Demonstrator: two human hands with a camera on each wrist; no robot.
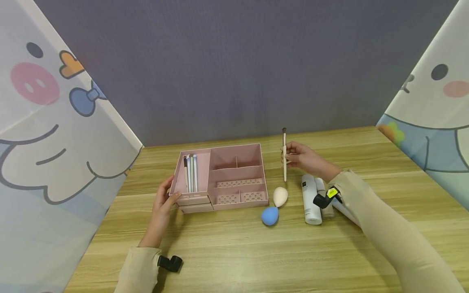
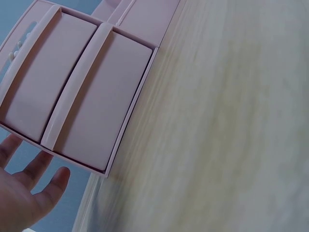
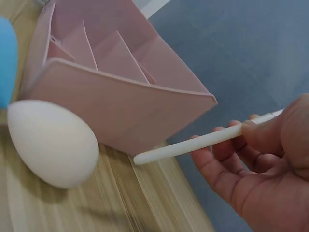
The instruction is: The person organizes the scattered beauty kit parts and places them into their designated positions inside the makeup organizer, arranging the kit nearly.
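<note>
Between the thumb and fingers of my right hand is a makeup brush, held upright with its dark bristles at the top. In the right wrist view its pale handle points toward a pink organizer. My left hand rests at the organizer's left side, its thumb over the front left corner. Loosely extended fingers lie along that side, by two drawers. Several brushes lie in the organizer's left compartment; its other compartments show bare.
Right of the organizer, a cream makeup sponge and a blue one lie on the wooden table. A white bottle and other containers lie under my right forearm. A grey panel stands behind.
</note>
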